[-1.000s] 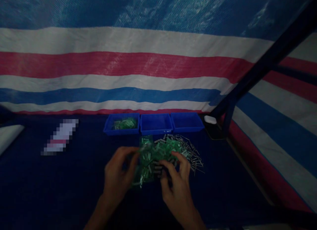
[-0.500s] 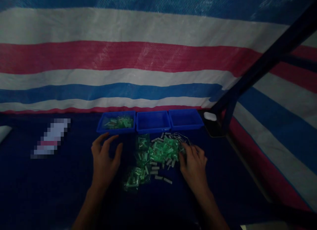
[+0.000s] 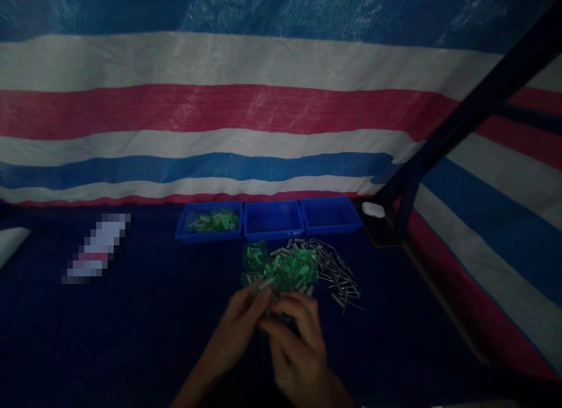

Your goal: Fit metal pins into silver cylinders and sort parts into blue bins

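My left hand (image 3: 239, 332) and my right hand (image 3: 295, 340) meet at the near edge of a pile of small green and grey parts (image 3: 281, 267) on the dark blue table. Both hands have their fingers curled together around something small from the pile; what they pinch is too dim to name. Just right of the pile lies a heap of thin metal pins (image 3: 338, 273). Beyond the pile stand three blue trays in a row: the left tray (image 3: 209, 235) holds several green parts, the middle tray (image 3: 272, 231) and the right tray (image 3: 330, 226) look bare inside.
A blurred white and pink object (image 3: 97, 249) lies at the left of the table. A small white item (image 3: 373, 209) sits by a dark slanted frame bar (image 3: 461, 115) at the right. A striped tarpaulin (image 3: 219, 103) hangs behind the table.
My hands were apart half a second ago, the left near the left tray and the right on the pins. Both have come together at the pile's near edge.
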The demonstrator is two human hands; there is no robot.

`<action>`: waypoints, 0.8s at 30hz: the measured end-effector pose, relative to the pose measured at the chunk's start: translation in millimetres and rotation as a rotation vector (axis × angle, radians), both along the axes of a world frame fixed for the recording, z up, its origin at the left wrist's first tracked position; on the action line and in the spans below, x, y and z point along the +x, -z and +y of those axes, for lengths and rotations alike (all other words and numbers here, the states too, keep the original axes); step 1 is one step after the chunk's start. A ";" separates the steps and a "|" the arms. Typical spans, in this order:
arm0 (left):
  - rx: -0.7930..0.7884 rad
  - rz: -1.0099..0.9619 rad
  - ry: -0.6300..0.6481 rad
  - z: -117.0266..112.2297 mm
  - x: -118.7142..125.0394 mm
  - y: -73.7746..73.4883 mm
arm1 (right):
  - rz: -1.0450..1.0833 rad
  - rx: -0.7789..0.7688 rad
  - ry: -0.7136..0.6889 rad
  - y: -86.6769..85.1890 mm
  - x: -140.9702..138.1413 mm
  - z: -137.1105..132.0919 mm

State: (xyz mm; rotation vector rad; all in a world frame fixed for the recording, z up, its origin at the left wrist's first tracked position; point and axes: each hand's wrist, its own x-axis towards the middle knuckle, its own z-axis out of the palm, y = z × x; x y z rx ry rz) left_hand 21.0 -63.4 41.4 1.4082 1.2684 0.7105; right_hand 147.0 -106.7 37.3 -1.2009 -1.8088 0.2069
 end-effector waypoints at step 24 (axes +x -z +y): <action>0.441 0.638 0.306 21.4 -63.1 20.0 | 0.514 -0.371 0.373 37.8 36.5 -1.9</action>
